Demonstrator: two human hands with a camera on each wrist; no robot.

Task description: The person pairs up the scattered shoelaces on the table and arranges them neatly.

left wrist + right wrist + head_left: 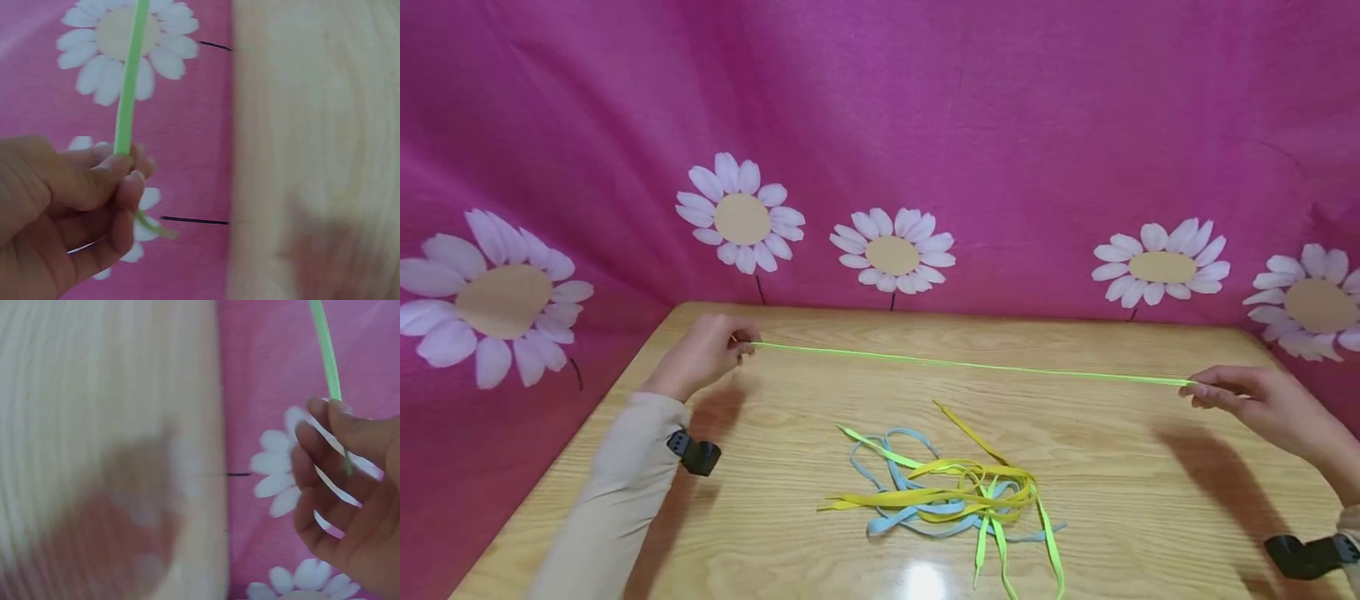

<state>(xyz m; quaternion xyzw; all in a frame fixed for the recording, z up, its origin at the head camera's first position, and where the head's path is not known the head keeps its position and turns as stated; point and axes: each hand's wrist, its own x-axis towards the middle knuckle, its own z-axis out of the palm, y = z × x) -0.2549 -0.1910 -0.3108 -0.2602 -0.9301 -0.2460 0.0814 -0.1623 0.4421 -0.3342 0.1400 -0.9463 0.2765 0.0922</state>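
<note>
Currently, a green lace [970, 364] is held taut over the table [775, 517], approx. 12 o'clock from the lace tangle [925, 497], pinched nr each end by fingers of L hand [702, 354] (10 o'clock) & R hand [1262, 407] (btwn 2 & 3).

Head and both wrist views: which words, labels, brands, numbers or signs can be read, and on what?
None: no lettering shows on the stretched green lace, tangled laces, table or pink cloth with its printed flowers.
Any marks on the black left wrist camera and right wrist camera are too small to read.
</note>
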